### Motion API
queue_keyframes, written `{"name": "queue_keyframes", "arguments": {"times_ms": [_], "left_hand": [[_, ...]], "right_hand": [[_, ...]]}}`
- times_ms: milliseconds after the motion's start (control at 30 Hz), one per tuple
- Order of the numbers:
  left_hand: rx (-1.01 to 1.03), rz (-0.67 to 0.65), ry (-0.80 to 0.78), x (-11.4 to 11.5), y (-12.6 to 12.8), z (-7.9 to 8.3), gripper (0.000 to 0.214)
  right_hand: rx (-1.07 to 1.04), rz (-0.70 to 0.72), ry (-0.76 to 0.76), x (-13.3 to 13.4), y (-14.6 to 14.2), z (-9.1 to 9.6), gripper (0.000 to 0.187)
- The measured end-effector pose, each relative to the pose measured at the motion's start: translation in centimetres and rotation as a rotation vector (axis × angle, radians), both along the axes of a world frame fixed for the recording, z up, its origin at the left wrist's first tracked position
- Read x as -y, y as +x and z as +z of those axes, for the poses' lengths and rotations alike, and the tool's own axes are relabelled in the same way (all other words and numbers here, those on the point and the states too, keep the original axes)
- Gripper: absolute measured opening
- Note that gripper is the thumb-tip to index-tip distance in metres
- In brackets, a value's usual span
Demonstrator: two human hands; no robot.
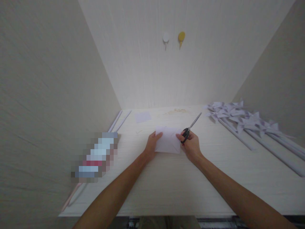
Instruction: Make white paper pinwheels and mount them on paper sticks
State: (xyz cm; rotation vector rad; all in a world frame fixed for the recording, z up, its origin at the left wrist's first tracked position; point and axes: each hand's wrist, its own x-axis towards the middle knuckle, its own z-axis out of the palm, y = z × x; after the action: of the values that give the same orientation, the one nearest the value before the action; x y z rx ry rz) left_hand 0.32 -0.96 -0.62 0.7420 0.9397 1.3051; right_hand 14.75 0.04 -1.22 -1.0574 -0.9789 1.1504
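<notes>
A square of white paper [167, 141] with faint diagonal crease lines is held up above the white table. My left hand [151, 145] pinches its left edge, thumb on top and fingers underneath. My right hand [191, 147] is closed around the black handles of a pair of scissors [186, 134], whose blades together point away to the upper right. The right thumb also rests on the paper's right edge. Behind the left hand, a second, flat piece of white paper [143, 117] lies on the table.
Several white paper pinwheels [240, 118] on rolled paper sticks [274, 151] lie at the right. Thin paper rolls [115, 121] and a blurred-out item [96, 156] are along the left wall. Two hooks [181, 36] hang on the back wall. The table's front edge [166, 215] is near me.
</notes>
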Motion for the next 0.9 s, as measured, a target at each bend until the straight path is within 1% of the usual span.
{"name": "queue_keyframes", "arguments": {"times_ms": [100,267,400,533,700,833,900], "left_hand": [[-0.002,-0.038,0.060,0.0,0.0,0.1,0.042],[-0.008,0.000,0.024,-0.1,-0.1,0.0,0.030],[0.030,0.025,0.014,-0.1,-0.1,0.1,0.027],[0.060,0.052,-0.001,-0.3,-0.2,0.2,0.026],[0.097,0.072,0.033,-0.6,-0.6,0.0,0.025],[0.103,0.112,0.059,-0.9,-0.7,-0.4,0.024],[0.073,0.124,0.066,-1.1,-0.7,-0.5,0.023]], "right_hand": [[-0.004,0.010,-0.005,0.0,0.0,0.0,0.027],[0.018,0.006,0.013,0.1,0.0,0.1,0.027],[0.080,0.042,-0.003,0.1,-0.1,0.0,0.027],[0.154,0.093,0.019,0.2,-0.1,0.1,0.027],[0.212,0.154,0.025,0.3,-0.1,0.4,0.029],[0.263,0.174,0.038,0.2,0.1,0.1,0.028],[0.275,0.173,0.037,0.1,0.2,-0.2,0.027]]}}
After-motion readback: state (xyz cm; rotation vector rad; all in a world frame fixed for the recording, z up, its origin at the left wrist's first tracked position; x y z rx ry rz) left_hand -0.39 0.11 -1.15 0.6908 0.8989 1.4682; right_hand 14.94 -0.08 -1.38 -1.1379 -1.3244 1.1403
